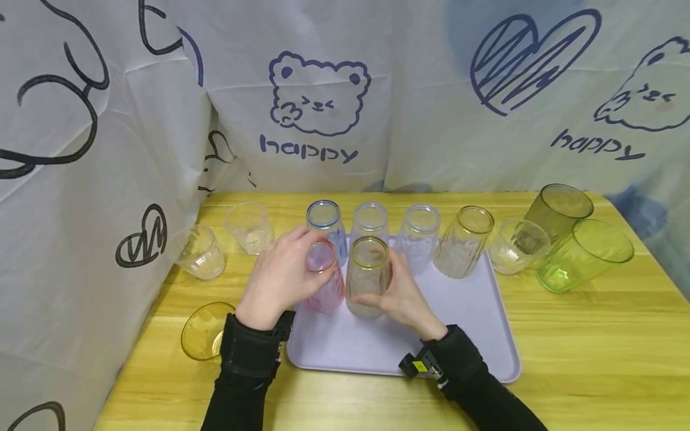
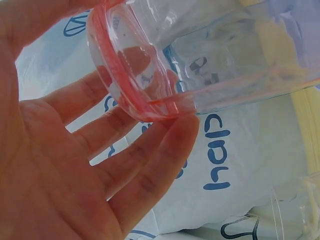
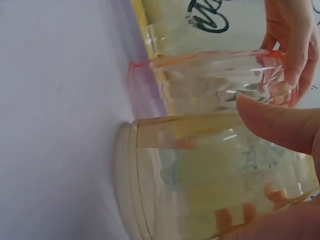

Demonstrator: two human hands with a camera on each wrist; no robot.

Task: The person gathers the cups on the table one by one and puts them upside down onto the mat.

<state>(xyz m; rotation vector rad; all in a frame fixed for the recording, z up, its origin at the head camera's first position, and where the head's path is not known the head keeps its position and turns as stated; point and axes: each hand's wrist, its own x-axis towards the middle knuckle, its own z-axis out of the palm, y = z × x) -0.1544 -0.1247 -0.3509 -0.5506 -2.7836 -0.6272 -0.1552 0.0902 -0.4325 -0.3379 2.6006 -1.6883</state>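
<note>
My left hand (image 1: 283, 272) grips a pink-tinted glass (image 1: 329, 294) round its upturned base. This glass stands upside down at the front left of the lavender tray (image 1: 466, 320). Right beside it, my right hand (image 1: 405, 297) holds a pale yellow glass (image 1: 362, 286), also upside down, with its mouth at the tray surface in the right wrist view. Behind these two runs a row of inverted glasses: a blue-tinted glass (image 1: 325, 214), a clear glass (image 1: 371, 220), a lavender-looking glass (image 1: 419, 239) and a brownish glass (image 1: 462, 245).
Left of the tray, two clear glasses (image 1: 200, 254) and an amber glass (image 1: 203, 332) stand on the wooden table (image 1: 593, 353). To the right are a clear glass (image 1: 512, 254), a grey-brown glass (image 1: 563, 203) and a green glass (image 1: 584, 257). A printed cloth (image 1: 420, 120) hangs behind.
</note>
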